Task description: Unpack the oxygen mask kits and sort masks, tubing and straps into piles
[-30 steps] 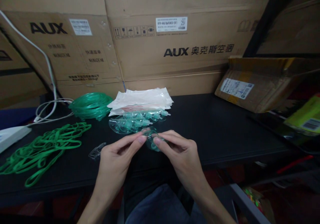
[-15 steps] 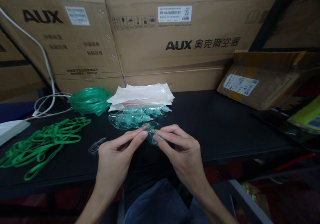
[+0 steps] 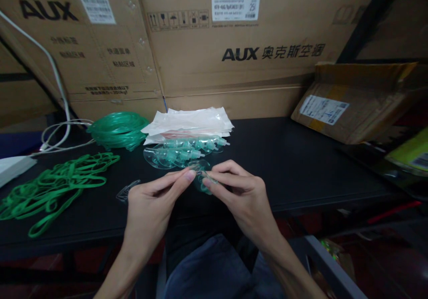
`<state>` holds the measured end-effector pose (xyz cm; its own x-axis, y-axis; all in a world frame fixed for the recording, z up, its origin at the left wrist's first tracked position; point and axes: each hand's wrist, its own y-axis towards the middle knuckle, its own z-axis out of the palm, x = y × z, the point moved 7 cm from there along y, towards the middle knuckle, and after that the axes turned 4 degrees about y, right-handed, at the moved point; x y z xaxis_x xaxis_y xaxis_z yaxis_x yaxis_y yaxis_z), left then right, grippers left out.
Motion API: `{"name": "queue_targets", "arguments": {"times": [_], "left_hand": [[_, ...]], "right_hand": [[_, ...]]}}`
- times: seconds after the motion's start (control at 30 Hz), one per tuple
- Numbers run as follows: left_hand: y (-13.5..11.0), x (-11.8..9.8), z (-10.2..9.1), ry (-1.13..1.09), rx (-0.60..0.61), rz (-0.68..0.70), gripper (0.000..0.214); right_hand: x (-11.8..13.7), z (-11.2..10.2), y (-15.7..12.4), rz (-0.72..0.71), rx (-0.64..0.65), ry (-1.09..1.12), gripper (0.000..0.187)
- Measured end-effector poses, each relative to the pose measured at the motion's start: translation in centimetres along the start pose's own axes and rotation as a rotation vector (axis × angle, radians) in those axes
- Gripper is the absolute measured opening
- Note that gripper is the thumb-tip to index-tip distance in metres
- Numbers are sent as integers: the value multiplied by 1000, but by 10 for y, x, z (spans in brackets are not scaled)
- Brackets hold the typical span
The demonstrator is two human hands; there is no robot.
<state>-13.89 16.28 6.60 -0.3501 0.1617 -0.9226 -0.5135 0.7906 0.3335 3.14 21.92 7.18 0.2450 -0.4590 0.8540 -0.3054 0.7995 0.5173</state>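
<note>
My left hand [image 3: 152,207] and my right hand [image 3: 242,196] meet over the front edge of a black table [image 3: 301,165]. Both pinch a small clear green plastic mask [image 3: 199,176] between fingertips and thumb. Just behind it lies a row of several more clear green masks [image 3: 180,153]. Behind those sits a stack of white plastic pouches [image 3: 189,123]. A small clear plastic piece [image 3: 126,191] lies on the table to the left of my left hand.
Green elastic straps [image 3: 56,187] lie loose at the left. A coil of green tubing [image 3: 117,129] sits behind them. White cable [image 3: 58,134] runs at far left. Large AUX cardboard boxes [image 3: 234,45] wall the back. A labelled cardboard parcel [image 3: 351,103] leans at right.
My hands keep the same pinch on the mask. The view has tilted slightly, so everything sits a little higher in the picture.
</note>
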Motion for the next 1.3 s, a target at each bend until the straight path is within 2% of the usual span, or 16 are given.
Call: {"name": "queue_targets", "arguments": {"times": [0.3,0.5,0.67,0.87,1.3], "left_hand": [[3,17,3,-106,76,-113,31],[3,22,4,-144,118,-128,27],[3,23,4,-167,118,-150,27],[4,23,5,-169,126,-161,33],[2,24,8,-211,218,-188,22]], "right_hand": [[1,1,1,-10,44,27,26],[1,2,0,-23,15,5,27],[2,3,0,-34,40,-2,28],[-2,2,2,31,91,65,23],[-5,5,1,111,155,126,22]]}}
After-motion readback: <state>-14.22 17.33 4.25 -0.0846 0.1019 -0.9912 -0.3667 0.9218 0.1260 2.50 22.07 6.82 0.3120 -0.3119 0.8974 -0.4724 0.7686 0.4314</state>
